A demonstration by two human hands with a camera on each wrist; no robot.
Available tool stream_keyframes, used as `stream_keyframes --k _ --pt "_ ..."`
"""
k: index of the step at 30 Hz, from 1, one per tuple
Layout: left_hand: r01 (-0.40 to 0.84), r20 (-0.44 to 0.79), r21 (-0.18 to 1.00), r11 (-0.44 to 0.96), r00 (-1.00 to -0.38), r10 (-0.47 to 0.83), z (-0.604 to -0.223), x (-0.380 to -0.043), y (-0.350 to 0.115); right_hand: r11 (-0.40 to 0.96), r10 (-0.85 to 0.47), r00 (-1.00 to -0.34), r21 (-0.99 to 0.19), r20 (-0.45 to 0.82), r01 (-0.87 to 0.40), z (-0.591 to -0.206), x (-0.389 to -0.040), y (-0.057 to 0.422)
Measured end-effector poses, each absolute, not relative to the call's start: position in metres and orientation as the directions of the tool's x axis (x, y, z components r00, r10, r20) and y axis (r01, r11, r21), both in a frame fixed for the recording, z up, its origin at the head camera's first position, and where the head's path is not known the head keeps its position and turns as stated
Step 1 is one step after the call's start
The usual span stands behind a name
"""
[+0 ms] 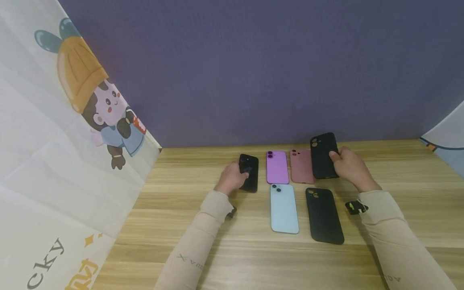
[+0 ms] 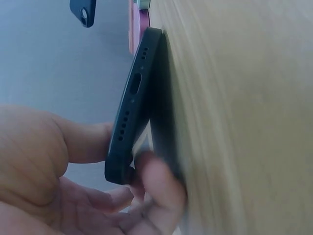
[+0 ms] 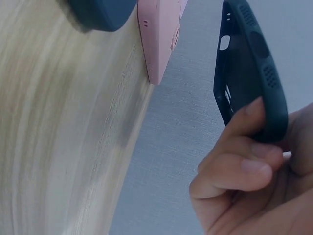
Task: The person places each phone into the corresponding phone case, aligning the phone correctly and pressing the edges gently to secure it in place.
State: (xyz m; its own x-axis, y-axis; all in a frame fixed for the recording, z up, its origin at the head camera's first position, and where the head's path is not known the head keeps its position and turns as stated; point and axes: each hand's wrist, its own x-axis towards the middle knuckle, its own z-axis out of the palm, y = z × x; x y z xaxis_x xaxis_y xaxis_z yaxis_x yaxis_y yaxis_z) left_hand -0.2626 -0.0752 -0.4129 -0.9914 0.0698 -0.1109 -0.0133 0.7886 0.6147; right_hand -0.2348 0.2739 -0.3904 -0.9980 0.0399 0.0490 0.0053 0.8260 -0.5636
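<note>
My left hand (image 1: 230,178) holds a black phone (image 1: 252,171) by its left edge, thumb on the back. In the left wrist view that black phone (image 2: 131,112) is tilted, its near edge raised off the tabletop and its charging port showing. My right hand (image 1: 351,166) grips a black phone case (image 1: 324,157) by its right edge, raised above the table. In the right wrist view the case (image 3: 244,73) shows a hollow inside, with fingers curled onto its rim. A pink phone (image 1: 301,167) lies partly behind this case.
Beside the pink phone lies a purple phone (image 1: 277,169). Nearer are a light blue phone (image 1: 284,209) and a second black case (image 1: 325,217), both flat on the wooden table (image 1: 253,262). A dark blue-grey panel (image 1: 253,72) stands along the back, a printed white sheet (image 1: 54,161) on the left.
</note>
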Motion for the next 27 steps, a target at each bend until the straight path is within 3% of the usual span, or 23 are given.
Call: stream_keyframes --k 11,19,27 --pt "-0.021 -0.12 0.617 0.787 -0.991 0.067 -0.4136 -0.2637 -0.0743 0.827 0.057 -0.995 -0.563 0.079 0.002 -0.3893 -0.235 0.2717" --pt "-0.032 -0.143 0.756 0.653 -0.983 0.117 -0.4183 -0.2696 -0.0776 0.823 0.053 -0.996 -0.569 0.073 0.001 -0.3866 -0.2352 0.2707" --pt "-0.055 -0.152 0.797 0.601 -0.982 0.111 -0.4199 -0.2696 -0.0791 0.811 0.034 -0.998 -0.584 0.062 -0.008 -0.3862 -0.2352 0.2672"
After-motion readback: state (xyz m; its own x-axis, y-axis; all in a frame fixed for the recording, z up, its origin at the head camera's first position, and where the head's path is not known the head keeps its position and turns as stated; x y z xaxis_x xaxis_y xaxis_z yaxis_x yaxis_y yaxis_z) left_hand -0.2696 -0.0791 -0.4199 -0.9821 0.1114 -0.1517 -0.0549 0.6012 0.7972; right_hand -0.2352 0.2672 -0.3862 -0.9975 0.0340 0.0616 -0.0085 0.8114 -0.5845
